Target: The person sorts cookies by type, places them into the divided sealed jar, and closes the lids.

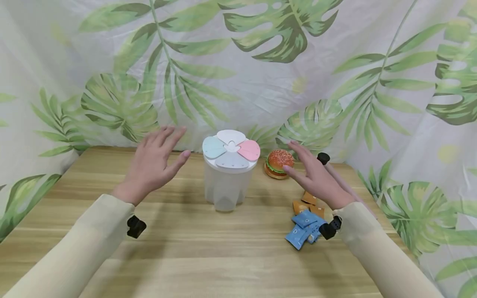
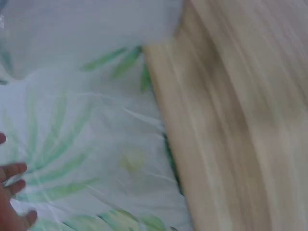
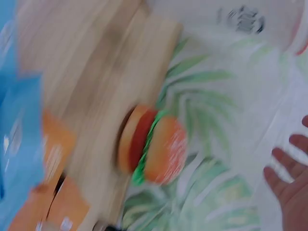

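A translucent plastic container (image 1: 226, 186) stands upright on the wooden table, topped by a lid (image 1: 232, 150) with white, pale blue and pink petal-shaped flaps. To its left my left hand (image 1: 154, 161) hovers with fingers spread, apart from it and holding nothing. On the other side my right hand (image 1: 320, 176) is raised, fingers extended, also holding nothing. Just left of that hand sits a toy hamburger (image 1: 279, 164) with a sesame bun. In the right wrist view the hamburger (image 3: 153, 147) lies between the packets and my fingers (image 3: 288, 163). Fingers (image 2: 14, 171) show at the left wrist view's edge.
Blue packets (image 1: 303, 227) and orange packets (image 1: 299, 207) lie in a loose pile below my right hand. Behind my right forearm extends a pale rod with a black knob (image 1: 323, 158). A leaf-printed cloth (image 1: 261, 82) hangs behind the table (image 1: 208, 256).
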The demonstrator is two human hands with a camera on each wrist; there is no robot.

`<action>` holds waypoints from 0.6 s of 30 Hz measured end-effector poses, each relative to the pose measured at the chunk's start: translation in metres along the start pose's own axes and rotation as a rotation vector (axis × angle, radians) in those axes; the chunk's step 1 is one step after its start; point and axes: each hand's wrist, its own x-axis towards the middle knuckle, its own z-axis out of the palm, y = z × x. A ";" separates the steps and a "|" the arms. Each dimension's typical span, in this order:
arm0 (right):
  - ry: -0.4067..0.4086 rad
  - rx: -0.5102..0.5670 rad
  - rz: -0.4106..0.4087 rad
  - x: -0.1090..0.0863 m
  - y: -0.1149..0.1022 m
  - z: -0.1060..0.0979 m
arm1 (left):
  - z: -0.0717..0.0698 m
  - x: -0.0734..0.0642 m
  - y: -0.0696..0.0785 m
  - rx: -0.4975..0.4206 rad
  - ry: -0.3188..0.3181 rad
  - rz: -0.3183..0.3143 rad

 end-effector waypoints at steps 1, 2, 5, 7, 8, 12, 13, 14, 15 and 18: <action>0.024 0.044 -0.038 0.001 -0.005 0.000 | -0.002 0.001 0.003 -0.030 0.025 0.039; 0.050 0.073 -0.078 0.003 -0.011 0.000 | -0.003 0.002 0.008 -0.059 0.044 0.078; 0.115 0.115 -0.194 0.006 -0.029 0.002 | -0.007 0.005 0.023 -0.132 0.067 0.184; 0.136 0.134 -0.272 0.010 -0.040 0.004 | -0.008 0.006 0.032 -0.161 0.074 0.246; 0.142 0.139 -0.310 0.012 -0.046 0.006 | -0.009 0.006 0.036 -0.172 0.079 0.272; 0.139 0.164 -0.424 0.021 -0.061 0.011 | -0.010 0.007 0.047 -0.205 0.113 0.376; 0.132 0.169 -0.441 0.023 -0.064 0.012 | -0.010 0.008 0.049 -0.212 0.120 0.399; 0.126 0.168 -0.457 0.025 -0.067 0.013 | -0.010 0.007 0.050 -0.217 0.124 0.423; 0.118 0.167 -0.470 0.027 -0.069 0.014 | -0.010 0.007 0.052 -0.218 0.126 0.443; 0.101 0.145 -0.510 0.033 -0.074 0.017 | -0.008 0.007 0.055 -0.217 0.126 0.485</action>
